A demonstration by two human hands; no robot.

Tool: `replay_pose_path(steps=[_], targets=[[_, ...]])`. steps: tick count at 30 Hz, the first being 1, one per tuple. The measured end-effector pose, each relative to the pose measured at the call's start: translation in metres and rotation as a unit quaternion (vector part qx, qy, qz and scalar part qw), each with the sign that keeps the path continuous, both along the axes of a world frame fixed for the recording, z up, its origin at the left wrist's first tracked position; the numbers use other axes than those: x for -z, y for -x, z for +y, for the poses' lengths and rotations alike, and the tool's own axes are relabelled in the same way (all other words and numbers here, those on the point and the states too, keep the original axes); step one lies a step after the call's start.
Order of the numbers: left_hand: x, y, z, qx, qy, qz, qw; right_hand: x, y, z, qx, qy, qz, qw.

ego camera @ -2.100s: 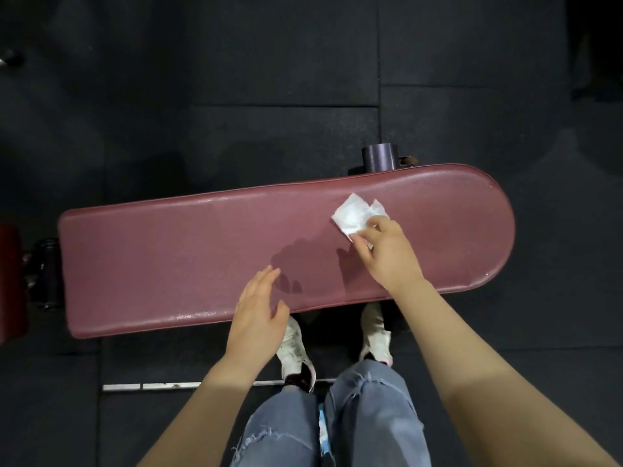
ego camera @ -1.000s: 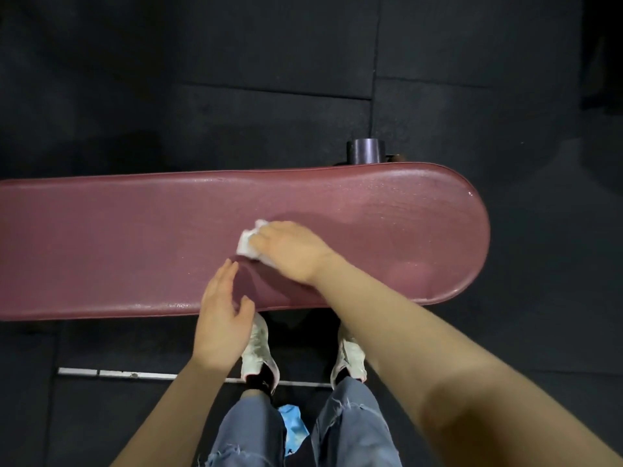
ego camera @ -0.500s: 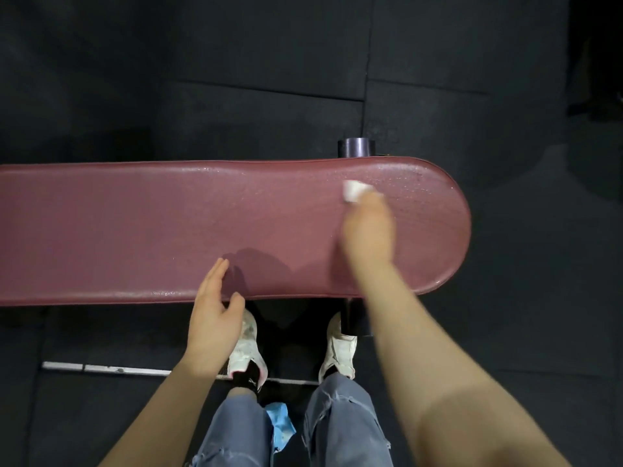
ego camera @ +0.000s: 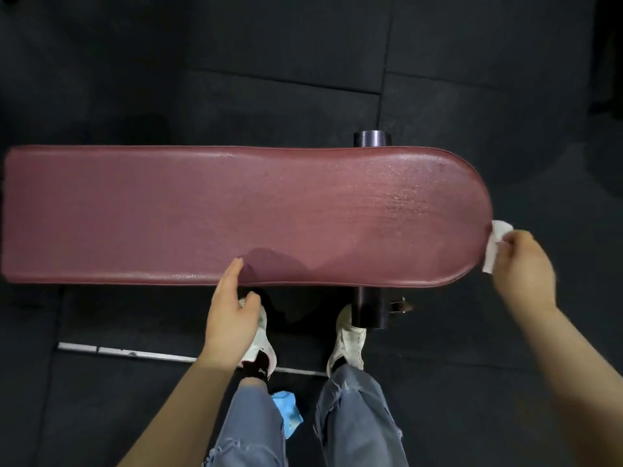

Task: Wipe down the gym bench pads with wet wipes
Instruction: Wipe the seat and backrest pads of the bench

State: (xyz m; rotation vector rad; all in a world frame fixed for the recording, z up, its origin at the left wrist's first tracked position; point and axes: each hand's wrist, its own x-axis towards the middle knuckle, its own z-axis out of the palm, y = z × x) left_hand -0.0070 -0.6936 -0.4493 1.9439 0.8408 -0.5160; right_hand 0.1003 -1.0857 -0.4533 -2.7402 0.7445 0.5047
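Two hands work a maroon bench pad (ego camera: 236, 210) whose long axis runs left to right, its rounded end pointing right; no writing is legible. Left hand (ego camera: 231, 311), fingers straight, rests fingertips on the pad's near edge. Right hand (ego camera: 521, 267) pinches a white wet wipe (ego camera: 495, 246) against the pad's rounded right end.

No readable text, labels, brands or numbers anywhere in view.
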Motion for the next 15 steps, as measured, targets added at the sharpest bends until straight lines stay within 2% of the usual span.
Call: replay_pose_path(steps=[2,4,6,7,8,10,11,12,13,15], targets=[[0.000,-0.001,0.001,0.003,0.007,-0.003,1.000,0.009,0.009,0.022,0.003,-0.015,-0.042,0.999],[0.001,0.002,0.004,0.003,0.013,-0.005,1.000,0.030,0.002,0.085,-0.009,-0.044,-0.093,0.995],[0.003,0.004,0.008,-0.011,0.015,-0.005,1.000,0.047,-0.008,0.170,-0.080,-0.078,-0.097,0.989],[0.003,0.005,0.010,-0.019,0.013,-0.008,1.000,0.052,-0.009,0.216,-0.146,-0.122,-0.092,0.977],[0.004,0.006,0.013,-0.026,0.008,-0.014,1.000,0.052,-0.006,0.260,-0.238,-0.178,-0.079,0.952],[0.005,0.006,0.018,-0.029,-0.009,-0.027,0.999,0.044,0.012,0.327,-0.457,-0.255,-0.001,0.852],[0.006,0.007,0.020,-0.029,-0.015,-0.027,0.999,0.042,0.016,0.339,-0.529,-0.266,0.037,0.805],[0.006,0.008,0.022,-0.030,-0.018,-0.022,0.999,0.043,0.015,0.336,-0.550,-0.279,0.054,0.786],[0.005,0.010,0.023,-0.027,-0.021,-0.011,0.999,0.040,0.011,0.322,-0.516,-0.299,0.032,0.802],[0.003,0.016,0.021,-0.015,-0.017,0.006,1.000,0.043,0.002,0.260,-0.410,-0.280,-0.011,0.868]])
